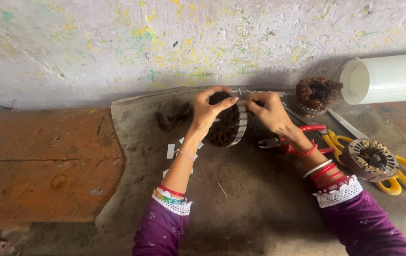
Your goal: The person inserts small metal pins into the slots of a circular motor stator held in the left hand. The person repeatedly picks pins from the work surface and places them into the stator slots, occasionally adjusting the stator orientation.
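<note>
At the left lies an orange-brown slab [46,161], and beside it a grey mat [260,208] covers the floor up to the wall. Near the mat's far edge lies a small dark clump of wire [172,117], and white paper strips [170,151] lie closer to the person. The left hand [207,110] holds a round motor stator [227,125] upright above the mat's far middle part, its fingers clamped over the upper left rim. The right hand [269,111] touches the stator's upper right side, with fingers pinched together on a thin white strip there. Under the right wrist lie red-handled pliers [298,140]. Further right are a stator with brown windings [317,95], yellow-handled scissors [397,182], another stator [373,159] and, at the far right corner, a white pipe [388,78].
</note>
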